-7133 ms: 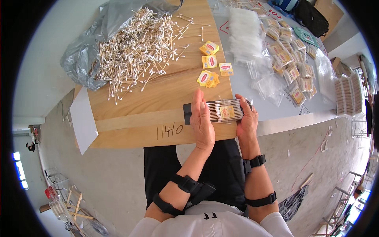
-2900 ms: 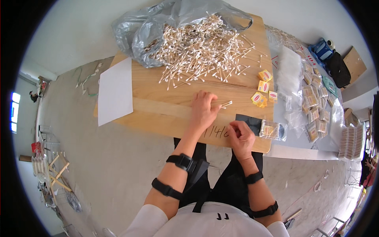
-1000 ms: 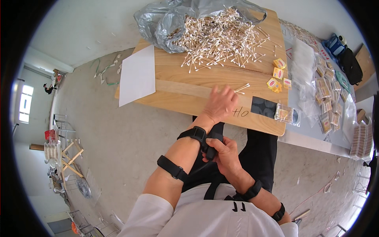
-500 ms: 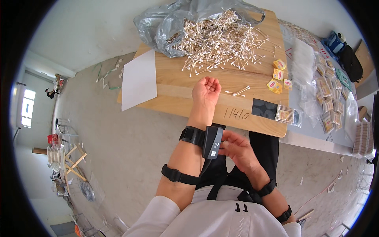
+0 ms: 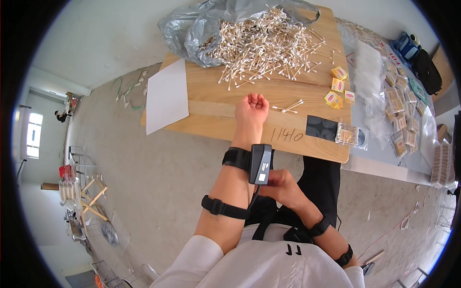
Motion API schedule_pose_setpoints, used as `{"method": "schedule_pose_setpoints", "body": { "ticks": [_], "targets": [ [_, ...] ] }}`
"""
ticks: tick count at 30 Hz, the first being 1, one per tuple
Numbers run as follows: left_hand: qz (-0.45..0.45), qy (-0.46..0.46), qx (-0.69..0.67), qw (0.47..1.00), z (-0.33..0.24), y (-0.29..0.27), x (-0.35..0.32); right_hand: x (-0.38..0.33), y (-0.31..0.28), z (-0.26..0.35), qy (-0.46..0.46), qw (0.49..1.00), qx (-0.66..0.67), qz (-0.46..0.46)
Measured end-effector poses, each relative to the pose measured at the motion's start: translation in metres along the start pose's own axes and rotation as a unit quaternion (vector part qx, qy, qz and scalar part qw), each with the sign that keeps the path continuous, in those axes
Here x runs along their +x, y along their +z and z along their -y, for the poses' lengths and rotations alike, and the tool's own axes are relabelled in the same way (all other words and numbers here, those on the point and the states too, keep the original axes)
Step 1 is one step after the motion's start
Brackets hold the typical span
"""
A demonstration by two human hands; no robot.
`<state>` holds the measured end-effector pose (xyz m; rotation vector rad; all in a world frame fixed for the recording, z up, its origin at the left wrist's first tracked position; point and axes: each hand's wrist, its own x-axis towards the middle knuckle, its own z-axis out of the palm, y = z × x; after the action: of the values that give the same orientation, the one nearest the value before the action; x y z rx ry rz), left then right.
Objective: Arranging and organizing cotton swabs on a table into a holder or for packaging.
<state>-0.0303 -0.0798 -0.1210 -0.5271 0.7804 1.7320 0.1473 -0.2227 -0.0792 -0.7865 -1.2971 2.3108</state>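
Note:
My left hand [image 5: 251,109] is palm up over the table's near edge, fingers curled in and holding nothing. Strapped to my left forearm is a black box-shaped device [image 5: 260,164], with a black cable [image 5: 254,197] running from its lower end. One black strap [image 5: 236,158] circles the forearm beside the device, another strap [image 5: 222,208] sits nearer the elbow. My right hand [image 5: 287,188] is against the device's lower right side, fingers bent together. Its fingertips are partly hidden, so what they grip cannot be made out. Several cotton swabs [image 5: 290,106] lie right of my left hand.
On the wooden table [image 5: 216,113] are a grey plastic bag [image 5: 185,36], a large pile of cotton swabs [image 5: 266,43], a white sheet [image 5: 167,96], small yellow boxes [image 5: 338,85] and a swab packet [image 5: 345,134]. Bagged packs [image 5: 396,103] cover the grey surface at right.
My right hand has shifted slightly left and down, its fingers now further behind the device. The device has turned a little on my left forearm, and the view has shifted slightly.

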Motion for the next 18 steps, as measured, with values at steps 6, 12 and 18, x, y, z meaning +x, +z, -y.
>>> {"method": "schedule_pose_setpoints", "body": {
  "ticks": [6, 12, 18],
  "targets": [
    [-0.044, 0.056, -0.005, 0.997, -0.029, 0.013, 0.022, -0.014, 0.023, 0.014, -0.046, 0.989, 0.082, 0.11],
    [-0.036, 0.08, 0.037, 0.995, -0.028, 0.022, 0.028, -0.014, 0.032, 0.009, -0.037, 0.976, 0.199, 0.083],
    [-0.015, 0.117, 0.123, 0.985, -0.026, 0.023, 0.023, -0.018, 0.028, 0.017, -0.06, 0.981, 0.065, 0.174]
  ]
}}
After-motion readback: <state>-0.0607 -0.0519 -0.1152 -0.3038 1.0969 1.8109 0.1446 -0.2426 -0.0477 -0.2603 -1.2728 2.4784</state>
